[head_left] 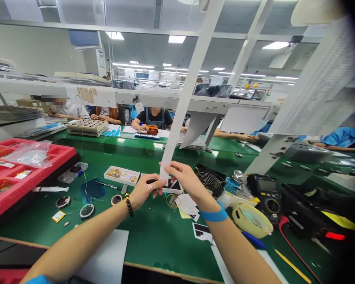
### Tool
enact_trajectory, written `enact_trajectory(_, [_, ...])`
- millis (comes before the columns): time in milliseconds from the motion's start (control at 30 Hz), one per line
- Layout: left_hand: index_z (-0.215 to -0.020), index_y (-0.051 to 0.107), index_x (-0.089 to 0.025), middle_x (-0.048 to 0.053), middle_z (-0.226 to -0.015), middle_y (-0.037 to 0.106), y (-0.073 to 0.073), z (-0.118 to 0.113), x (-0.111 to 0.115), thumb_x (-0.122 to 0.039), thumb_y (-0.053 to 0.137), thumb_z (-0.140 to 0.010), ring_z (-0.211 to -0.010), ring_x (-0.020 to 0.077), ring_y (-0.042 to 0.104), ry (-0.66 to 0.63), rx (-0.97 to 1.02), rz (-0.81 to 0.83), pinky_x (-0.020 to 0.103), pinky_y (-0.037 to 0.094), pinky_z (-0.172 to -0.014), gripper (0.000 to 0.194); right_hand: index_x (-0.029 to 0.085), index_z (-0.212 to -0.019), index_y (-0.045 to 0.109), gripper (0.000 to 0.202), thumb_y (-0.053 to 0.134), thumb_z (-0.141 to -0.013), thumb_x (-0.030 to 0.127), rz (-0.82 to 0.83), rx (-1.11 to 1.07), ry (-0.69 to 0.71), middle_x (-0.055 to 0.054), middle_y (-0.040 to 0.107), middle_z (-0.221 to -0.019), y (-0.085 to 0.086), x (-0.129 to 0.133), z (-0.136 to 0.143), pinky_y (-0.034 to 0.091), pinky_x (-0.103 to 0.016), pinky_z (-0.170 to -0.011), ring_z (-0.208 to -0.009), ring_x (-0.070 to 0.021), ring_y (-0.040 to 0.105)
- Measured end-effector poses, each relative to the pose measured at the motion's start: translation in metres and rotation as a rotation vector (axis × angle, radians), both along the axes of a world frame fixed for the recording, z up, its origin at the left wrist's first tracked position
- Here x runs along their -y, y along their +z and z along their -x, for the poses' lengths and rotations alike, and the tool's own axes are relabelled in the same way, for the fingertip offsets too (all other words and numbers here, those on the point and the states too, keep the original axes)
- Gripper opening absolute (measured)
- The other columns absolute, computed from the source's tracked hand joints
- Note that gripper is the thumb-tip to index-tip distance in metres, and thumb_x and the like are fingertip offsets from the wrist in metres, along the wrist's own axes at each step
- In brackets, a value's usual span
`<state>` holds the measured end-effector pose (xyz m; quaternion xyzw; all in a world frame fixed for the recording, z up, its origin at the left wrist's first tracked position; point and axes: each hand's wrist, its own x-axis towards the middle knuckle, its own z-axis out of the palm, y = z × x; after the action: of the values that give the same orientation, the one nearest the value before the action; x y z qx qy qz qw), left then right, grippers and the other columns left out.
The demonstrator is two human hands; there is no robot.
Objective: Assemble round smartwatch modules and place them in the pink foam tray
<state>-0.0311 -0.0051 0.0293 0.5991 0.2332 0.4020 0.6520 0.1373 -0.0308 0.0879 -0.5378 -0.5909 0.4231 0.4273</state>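
Observation:
Both my hands are close together over the middle of the green workbench [154, 236]. My left hand [146, 189] has its thumb and fingers closed around a small dark object [150, 181], mostly hidden by the fingers. My right hand [185, 177] is bent in a pinch just to the right; what its fingertips hold, if anything, I cannot make out. A white upright strip [180, 106], apparently a shelf post, runs down to the fingertips. Just behind them sits a white box [176, 188] with dark pieces. Left of it, another white tray [118, 174] holds small yellowish parts.
At left are a red foam tray [68, 154], a syringe [51, 189], round watch-like modules [86, 211] and a small battery [58, 216]. To the right stand a fan [210, 177], a yellow bowl [251, 221] and a multimeter [264, 197]. Several people sit across the bench.

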Motion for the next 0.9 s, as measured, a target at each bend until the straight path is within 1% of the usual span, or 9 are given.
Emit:
enact_trajectory(100, [-0.070,0.058,-0.012,0.003,-0.060,0.058,0.002,0.002,0.000,-0.049,0.077,-0.076,-0.049,0.0075,0.048,-0.006,0.009,0.028,0.018,0.032,-0.044,0.042,0.010,-0.131,0.056,0.075,0.064,-0.077,0.061,-0.102,-0.040,-0.064,-0.011,0.061,-0.118,-0.002,-0.006,0.000,0.048,-0.008,-0.065,-0.087,-0.0035,0.061])
enact_trajectory(233, [-0.069,0.059,-0.012,0.003,-0.059,0.059,0.003,0.002,0.000,-0.049,0.076,-0.075,-0.050,0.0081,0.049,-0.034,-0.002,0.036,0.018,0.031,-0.043,0.041,0.014,-0.135,0.043,0.074,0.064,-0.080,0.060,-0.264,-0.097,-0.146,-0.011,0.060,-0.120,0.003,-0.006,-0.002,0.056,-0.012,-0.077,-0.095,-0.0057,0.064])
enact_trajectory(300, [-0.069,0.059,-0.012,0.003,-0.059,0.058,0.003,0.002,0.001,-0.048,0.076,-0.075,-0.050,0.0084,0.050,-0.054,-0.015,0.031,0.019,0.031,-0.043,0.041,0.016,-0.135,0.038,0.072,0.061,-0.083,0.060,-0.319,-0.114,-0.168,-0.011,0.060,-0.119,0.007,-0.003,-0.003,0.057,-0.013,-0.078,-0.095,-0.0052,0.064])
enact_trajectory(433, [-0.071,0.059,-0.012,0.004,-0.061,0.058,0.003,0.001,0.004,-0.049,0.078,-0.074,-0.054,0.0106,0.053,-0.077,-0.045,0.028,0.019,0.033,-0.044,0.041,0.018,-0.129,0.035,0.064,0.058,-0.086,0.059,-0.402,-0.110,-0.215,-0.008,0.062,-0.114,0.014,0.006,-0.003,0.057,-0.011,-0.075,-0.091,-0.0034,0.064])
enact_trajectory(500, [-0.072,0.060,-0.012,0.004,-0.062,0.059,0.002,0.000,0.006,-0.049,0.077,-0.075,-0.055,0.0109,0.054,-0.094,-0.068,0.015,0.019,0.034,-0.046,0.041,0.018,-0.124,0.036,0.059,0.058,-0.087,0.057,-0.454,-0.106,-0.240,-0.007,0.061,-0.112,0.015,0.009,-0.003,0.057,-0.011,-0.075,-0.091,-0.0030,0.064])
enact_trajectory(633, [-0.073,0.061,-0.011,0.004,-0.064,0.059,-0.001,0.001,0.008,-0.050,0.076,-0.076,-0.057,0.0106,0.054,-0.123,-0.089,-0.018,0.019,0.036,-0.049,0.042,0.016,-0.118,0.051,0.049,0.057,-0.088,0.055,-0.540,-0.020,-0.237,-0.007,0.060,-0.114,0.016,0.015,-0.005,0.057,-0.010,-0.079,-0.098,-0.0022,0.062])
enact_trajectory(700, [-0.074,0.062,-0.011,0.004,-0.063,0.059,-0.003,0.000,0.008,-0.052,0.076,-0.076,-0.056,0.0105,0.053,-0.131,-0.099,-0.039,0.020,0.037,-0.050,0.043,0.017,-0.125,0.056,0.050,0.056,-0.090,0.053,-0.544,0.015,-0.215,-0.006,0.060,-0.109,0.018,0.018,-0.007,0.056,-0.009,-0.080,-0.095,-0.0011,0.060])
enact_trajectory(800, [-0.076,0.062,-0.011,0.004,-0.061,0.058,-0.005,0.000,0.007,-0.055,0.076,-0.076,-0.054,0.0103,0.052,-0.132,-0.114,-0.068,0.020,0.035,-0.048,0.047,0.019,-0.135,0.058,0.056,0.055,-0.090,0.052,-0.540,0.022,-0.203,-0.006,0.060,-0.103,0.022,0.022,-0.009,0.055,-0.009,-0.080,-0.090,0.0007,0.057])
enact_trajectory(900, [-0.075,0.063,-0.011,0.004,-0.061,0.058,-0.003,0.000,0.011,-0.057,0.076,-0.076,-0.053,0.0093,0.050,-0.159,-0.140,-0.103,0.020,0.033,-0.048,0.049,0.022,-0.140,0.056,0.057,0.055,-0.090,0.051,-0.550,-0.010,-0.221,-0.005,0.060,-0.106,0.026,0.023,-0.009,0.054,-0.007,-0.078,-0.089,0.0019,0.056])
